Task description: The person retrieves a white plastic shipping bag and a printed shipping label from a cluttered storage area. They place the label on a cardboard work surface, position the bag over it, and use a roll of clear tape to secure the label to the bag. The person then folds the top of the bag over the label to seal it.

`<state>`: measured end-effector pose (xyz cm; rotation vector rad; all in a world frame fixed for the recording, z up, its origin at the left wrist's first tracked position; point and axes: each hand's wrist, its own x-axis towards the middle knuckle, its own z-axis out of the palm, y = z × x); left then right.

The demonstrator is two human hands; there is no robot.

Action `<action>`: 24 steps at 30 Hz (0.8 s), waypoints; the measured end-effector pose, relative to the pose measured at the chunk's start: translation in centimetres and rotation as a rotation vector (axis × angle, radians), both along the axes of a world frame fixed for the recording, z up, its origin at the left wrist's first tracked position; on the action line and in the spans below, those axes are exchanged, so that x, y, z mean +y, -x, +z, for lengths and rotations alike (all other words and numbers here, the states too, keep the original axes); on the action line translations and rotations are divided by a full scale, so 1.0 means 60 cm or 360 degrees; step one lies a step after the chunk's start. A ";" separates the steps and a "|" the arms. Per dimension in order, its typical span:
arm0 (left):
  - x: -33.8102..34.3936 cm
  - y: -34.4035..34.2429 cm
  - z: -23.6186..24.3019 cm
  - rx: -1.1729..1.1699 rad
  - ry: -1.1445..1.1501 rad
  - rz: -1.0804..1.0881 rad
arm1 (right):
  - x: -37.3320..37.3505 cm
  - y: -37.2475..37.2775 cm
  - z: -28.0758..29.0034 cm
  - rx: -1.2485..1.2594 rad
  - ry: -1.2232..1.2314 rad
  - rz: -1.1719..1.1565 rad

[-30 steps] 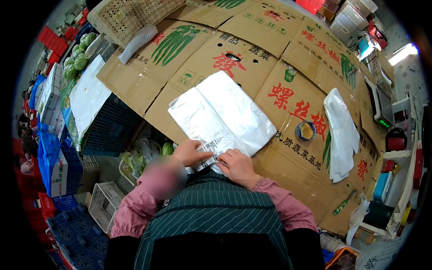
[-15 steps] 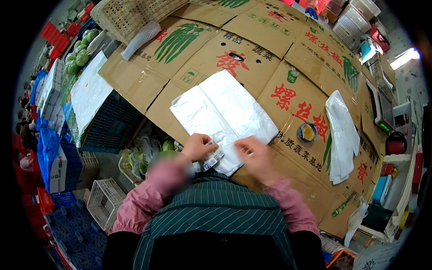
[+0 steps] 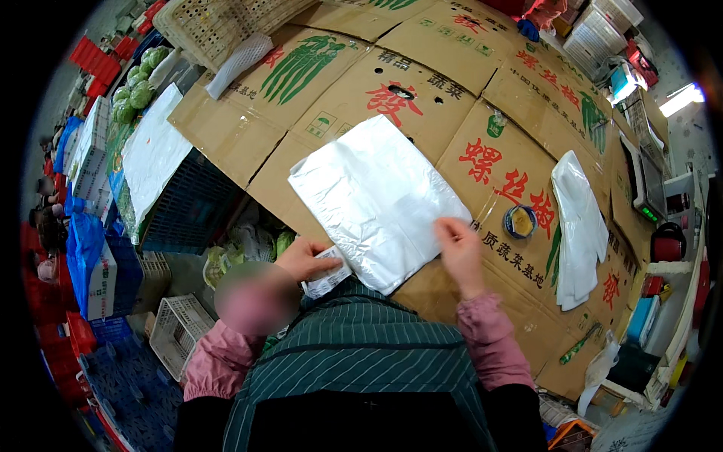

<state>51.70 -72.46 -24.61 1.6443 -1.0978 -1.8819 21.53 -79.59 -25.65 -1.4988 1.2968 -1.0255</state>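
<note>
Left fingers (image 3: 324,264) alone are now grasping the white printed paper strip (image 3: 328,283), freeing right fingers (image 3: 449,228), grip unclear, which are shifting rightward over the flat white plastic bags (image 3: 376,200) beneath.

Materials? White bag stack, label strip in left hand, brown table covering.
White bag stack: probably thin plastic film, glossy, given the bright reflections and fine wrinkles.
Label strip: likely paper, white with dark print; any adhesive backing can't be told.
Brown table covering: apparently cardboard, mostly matte, with printed panels and creases.
</note>
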 end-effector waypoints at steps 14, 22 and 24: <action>-0.020 0.044 -0.010 -0.0731 0.0409 -0.0283 | 0.074 -0.099 -0.021 0.0758 0.0599 0.0846; 0.016 -0.014 -0.017 0.0072 -0.0007 0.0007 | 0.040 -0.049 -0.009 0.0014 -0.0134 0.0427; 0.003 0.005 -0.008 -0.0022 0.0075 -0.0009 | 0.000 -0.009 0.009 -0.0038 -0.0057 -0.0050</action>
